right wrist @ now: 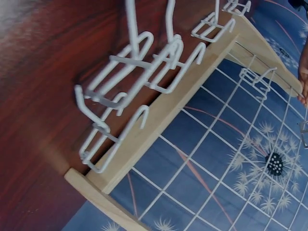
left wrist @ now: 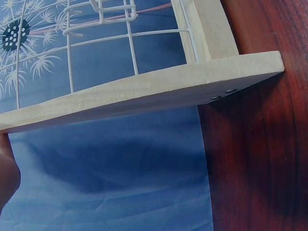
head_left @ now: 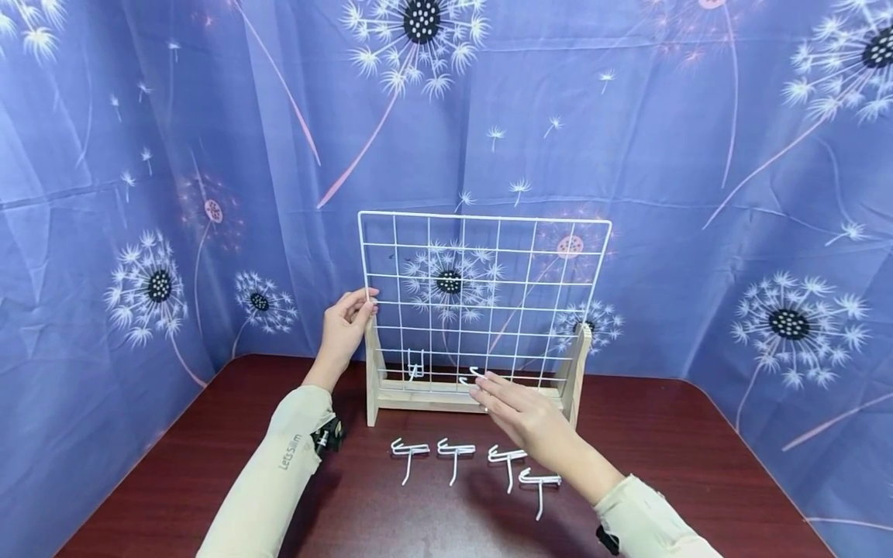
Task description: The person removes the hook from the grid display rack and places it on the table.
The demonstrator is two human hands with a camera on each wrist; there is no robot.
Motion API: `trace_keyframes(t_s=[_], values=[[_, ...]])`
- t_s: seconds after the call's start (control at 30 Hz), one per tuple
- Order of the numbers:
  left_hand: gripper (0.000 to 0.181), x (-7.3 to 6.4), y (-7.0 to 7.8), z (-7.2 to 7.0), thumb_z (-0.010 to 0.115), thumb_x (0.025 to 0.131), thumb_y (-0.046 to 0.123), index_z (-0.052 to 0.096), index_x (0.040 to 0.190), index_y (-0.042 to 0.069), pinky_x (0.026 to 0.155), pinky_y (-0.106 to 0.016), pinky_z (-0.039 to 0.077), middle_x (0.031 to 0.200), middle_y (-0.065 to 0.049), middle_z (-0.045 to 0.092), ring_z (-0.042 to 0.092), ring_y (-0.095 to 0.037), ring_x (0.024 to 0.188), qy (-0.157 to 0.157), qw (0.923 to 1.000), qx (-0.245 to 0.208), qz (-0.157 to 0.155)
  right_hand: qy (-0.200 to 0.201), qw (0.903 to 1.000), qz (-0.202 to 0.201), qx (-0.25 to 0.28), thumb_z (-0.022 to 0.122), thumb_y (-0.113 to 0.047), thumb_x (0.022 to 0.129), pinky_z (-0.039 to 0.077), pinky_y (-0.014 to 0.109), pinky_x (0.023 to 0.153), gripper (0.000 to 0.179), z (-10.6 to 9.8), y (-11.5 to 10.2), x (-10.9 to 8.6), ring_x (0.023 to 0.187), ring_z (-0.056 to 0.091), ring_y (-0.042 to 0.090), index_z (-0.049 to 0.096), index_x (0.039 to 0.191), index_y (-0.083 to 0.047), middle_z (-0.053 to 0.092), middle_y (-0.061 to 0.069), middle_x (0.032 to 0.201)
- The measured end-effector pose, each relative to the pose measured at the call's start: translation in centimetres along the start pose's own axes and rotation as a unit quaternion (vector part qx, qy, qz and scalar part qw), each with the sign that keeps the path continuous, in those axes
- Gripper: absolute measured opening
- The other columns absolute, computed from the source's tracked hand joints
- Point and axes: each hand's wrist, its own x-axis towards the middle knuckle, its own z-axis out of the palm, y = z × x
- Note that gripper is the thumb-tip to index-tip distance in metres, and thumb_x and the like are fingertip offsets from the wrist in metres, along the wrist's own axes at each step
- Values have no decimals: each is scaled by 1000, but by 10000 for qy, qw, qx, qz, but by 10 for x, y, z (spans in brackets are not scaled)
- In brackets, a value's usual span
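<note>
A white wire grid (head_left: 481, 308) stands upright in a wooden stand (head_left: 432, 398). My left hand (head_left: 342, 329) grips its left edge where the wire meets the top of the wooden side post (head_left: 371, 364). A white hook (head_left: 415, 366) hangs low on the grid's left part. In front of the lower grid, my right hand (head_left: 526, 418) pinches another white hook (head_left: 476, 373); its curved ends stick out past the fingertips toward the wires, and the rest is hidden by the fingers. At the left wrist view's edge, part of the left hand (left wrist: 7, 173) touches the post.
Several loose white hooks lie in a row on the dark red table (head_left: 279, 465) before the stand, among them a left one (head_left: 410, 449) and the nearest one (head_left: 540, 479) below my right hand. A blue dandelion-print curtain (head_left: 663, 155) surrounds the table's back and sides.
</note>
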Motion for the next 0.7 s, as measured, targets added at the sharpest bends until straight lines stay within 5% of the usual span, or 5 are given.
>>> trace_keyframes(t_s=[0.13, 0.7], values=[[23, 0, -1, 0, 54, 92, -11, 60, 113, -18, 81, -23, 55, 99, -34, 56, 64, -4, 83, -16, 10000, -35, 9, -169, 9998, -74, -61, 38, -20, 105, 53, 38, 90, 37, 0, -2, -6, 106, 64, 31, 68, 115, 0, 67, 15, 115], [23, 0, 1, 1, 54, 92, -11, 60, 113, -19, 81, -21, 55, 99, -33, 55, 63, -1, 82, -9, 10000, -21, -4, -761, 9955, -463, -318, 36, -20, 106, 52, 37, 91, 36, -3, -9, -37, 109, 63, 28, 65, 121, -3, 65, 13, 121]])
